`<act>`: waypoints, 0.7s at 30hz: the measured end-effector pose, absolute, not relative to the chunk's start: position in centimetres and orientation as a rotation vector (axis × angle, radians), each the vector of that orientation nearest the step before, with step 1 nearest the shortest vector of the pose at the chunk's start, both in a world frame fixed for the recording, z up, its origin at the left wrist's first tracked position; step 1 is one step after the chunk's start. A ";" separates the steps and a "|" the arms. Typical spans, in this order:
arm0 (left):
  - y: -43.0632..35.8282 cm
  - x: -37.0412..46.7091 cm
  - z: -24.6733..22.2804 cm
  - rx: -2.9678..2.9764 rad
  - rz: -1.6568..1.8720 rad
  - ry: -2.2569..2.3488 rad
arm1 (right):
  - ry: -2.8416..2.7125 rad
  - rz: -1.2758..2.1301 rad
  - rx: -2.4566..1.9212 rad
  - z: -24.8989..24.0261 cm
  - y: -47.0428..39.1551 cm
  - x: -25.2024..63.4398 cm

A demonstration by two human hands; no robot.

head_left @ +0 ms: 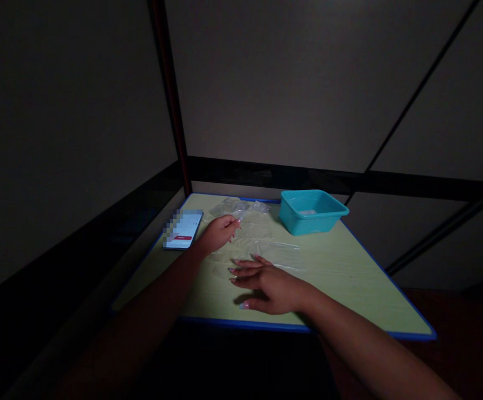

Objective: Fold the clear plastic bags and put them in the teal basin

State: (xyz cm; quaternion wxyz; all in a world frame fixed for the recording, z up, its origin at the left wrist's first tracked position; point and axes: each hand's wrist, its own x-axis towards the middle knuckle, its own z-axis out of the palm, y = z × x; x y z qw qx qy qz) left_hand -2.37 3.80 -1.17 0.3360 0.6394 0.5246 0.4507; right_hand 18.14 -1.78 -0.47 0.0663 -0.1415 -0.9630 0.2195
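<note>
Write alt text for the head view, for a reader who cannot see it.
A person's left hand pinches clear plastic bags lying on a pale green table with a blue rim, while the right hand rests flat, fingers spread, on the plastic. A lit phone lies at far left and a teal tub stands at the back; the room is dim.

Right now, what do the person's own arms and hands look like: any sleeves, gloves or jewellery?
Both forearms are bare, with no sleeves showing. The left hand and right hand wear no gloves. The fingernails are long and pale-polished. No rings, watch or bracelets can be made out in the dim light.
</note>
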 end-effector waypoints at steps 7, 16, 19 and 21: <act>3.7 -2.3 -1.1 1.682 1.146 1.344 | -2.873 0.743 -0.394 -0.2 -1.8 18.2; 3.8 -2.3 -1.2 1.706 1.081 1.369 | -2.777 0.797 -0.308 0.8 -1.6 18.7; 3.6 -2.2 -1.1 1.785 1.073 1.397 | -2.613 0.826 -0.407 1.5 -0.8 19.7; 3.3 -2.1 -1.0 1.926 1.098 1.430 | -2.477 0.762 -0.593 1.9 0.0 20.6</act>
